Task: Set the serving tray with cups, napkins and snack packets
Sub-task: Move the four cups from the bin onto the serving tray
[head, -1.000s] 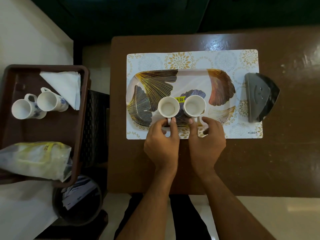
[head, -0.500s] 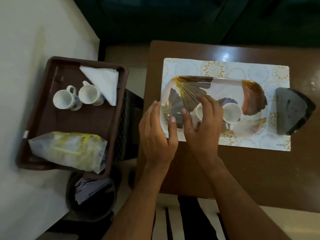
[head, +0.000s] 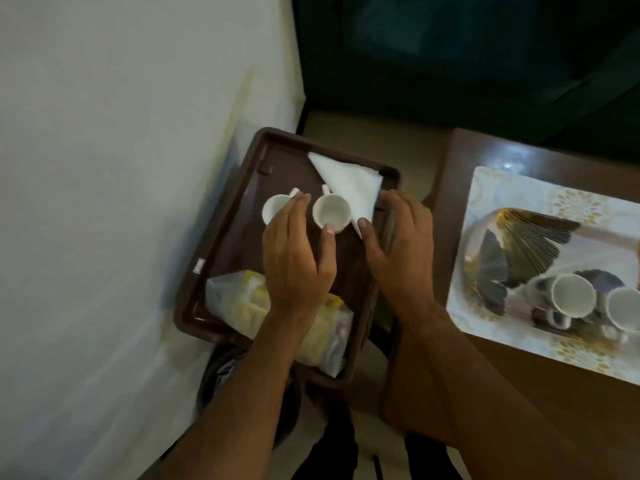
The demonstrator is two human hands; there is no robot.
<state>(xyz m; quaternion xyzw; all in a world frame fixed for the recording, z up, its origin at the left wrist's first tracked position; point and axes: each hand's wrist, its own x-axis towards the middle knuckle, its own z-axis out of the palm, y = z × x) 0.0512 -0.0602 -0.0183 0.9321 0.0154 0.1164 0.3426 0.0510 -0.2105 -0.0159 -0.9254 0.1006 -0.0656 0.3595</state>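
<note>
Over the brown supply tray [head: 221,258] both my hands reach in, holding nothing. My left hand [head: 298,251] hovers open above two white cups, one [head: 273,207] partly hidden under its fingers, the other [head: 331,210] by its thumb tip. My right hand [head: 398,244] is open beside a folded white napkin [head: 349,185], its thumb at the napkin's lower corner. A yellow snack packet [head: 242,303] lies at the tray's near end, partly under my left wrist. On the right, the leaf-patterned serving tray [head: 485,244] holds two white cups [head: 573,299] [head: 623,313].
A floral placemat [head: 498,188] lies under the serving tray on the brown table [head: 460,157]. A pale wall fills the left. A dark bin [head: 221,372] sits below the supply tray. Dark cloth lies beyond the table.
Both hands have left the two cups on the serving tray and moved left over the brown supply tray. The view has swung left with them.
</note>
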